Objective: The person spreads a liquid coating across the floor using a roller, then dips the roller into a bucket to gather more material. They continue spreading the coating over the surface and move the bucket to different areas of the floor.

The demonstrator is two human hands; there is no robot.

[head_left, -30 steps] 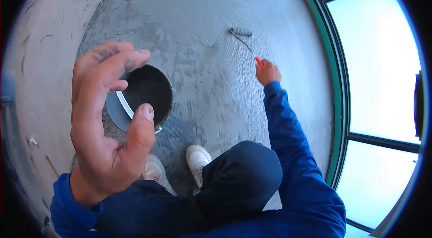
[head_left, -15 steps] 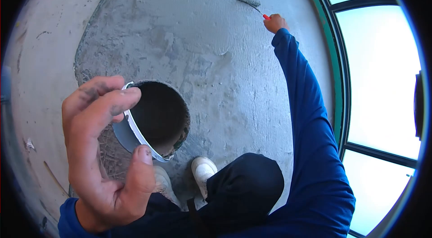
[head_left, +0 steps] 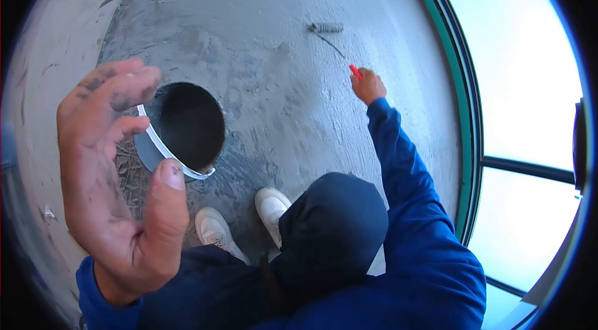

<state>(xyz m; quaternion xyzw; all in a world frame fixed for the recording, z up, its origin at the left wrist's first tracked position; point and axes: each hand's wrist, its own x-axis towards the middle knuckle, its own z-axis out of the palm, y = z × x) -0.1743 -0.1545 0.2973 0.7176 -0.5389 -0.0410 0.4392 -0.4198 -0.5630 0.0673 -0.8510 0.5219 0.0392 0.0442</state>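
Note:
My right hand (head_left: 367, 86) grips the red handle of a small paint roller (head_left: 327, 28) and holds its grey sleeve against the wet grey floor (head_left: 261, 12), arm stretched out in a blue sleeve. My left hand (head_left: 112, 180) hangs close to the camera with fingers spread and dirty with grey, holding nothing. Just beyond its fingers stands a round bucket (head_left: 180, 127) with a dark inside and a white handle. My white shoes (head_left: 272, 206) are below the bucket.
A green-framed window (head_left: 529, 93) with dark bars runs along the right side. The floor at the left (head_left: 43, 81) is paler and uncoated, with scuffs and specks. Darker wet coating surrounds the bucket and reaches to the roller.
My right hand has pulled the roller back from its far reach half a second ago, toward me. The view has shifted, and the bucket sits higher in the frame. My left hand stays spread.

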